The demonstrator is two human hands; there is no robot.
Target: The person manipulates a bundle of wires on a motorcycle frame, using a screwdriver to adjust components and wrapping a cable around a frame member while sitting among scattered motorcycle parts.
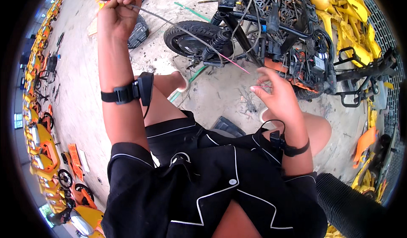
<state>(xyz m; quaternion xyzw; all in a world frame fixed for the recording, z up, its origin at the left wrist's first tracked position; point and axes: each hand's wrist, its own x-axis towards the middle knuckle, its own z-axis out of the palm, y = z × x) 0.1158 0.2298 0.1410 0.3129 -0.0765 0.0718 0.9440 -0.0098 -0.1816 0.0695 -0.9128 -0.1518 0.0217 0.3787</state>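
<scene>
My left hand (119,15) is raised at the upper left, fingers curled around a thin grey cable (186,31). The cable runs tautly down to the right, past the rear wheel (193,38), and turns pink toward its end. My right hand (277,94) is lower, in front of the frame, with thumb and fingers bent. A short piece of thin red wire (266,86) shows at the thumb; how the fingers grip it is partly hidden. The black stripped frame of a two-wheeler (250,22) lies ahead of me, with loose cables hanging from it.
Yellow body panels (352,9) are heaped at the right, with an orange panel (364,144) nearer me. A black crate (139,32) stands beyond my left forearm. Yellow two-wheelers (44,149) line the far left. A ribbed black object (347,204) is close at my right.
</scene>
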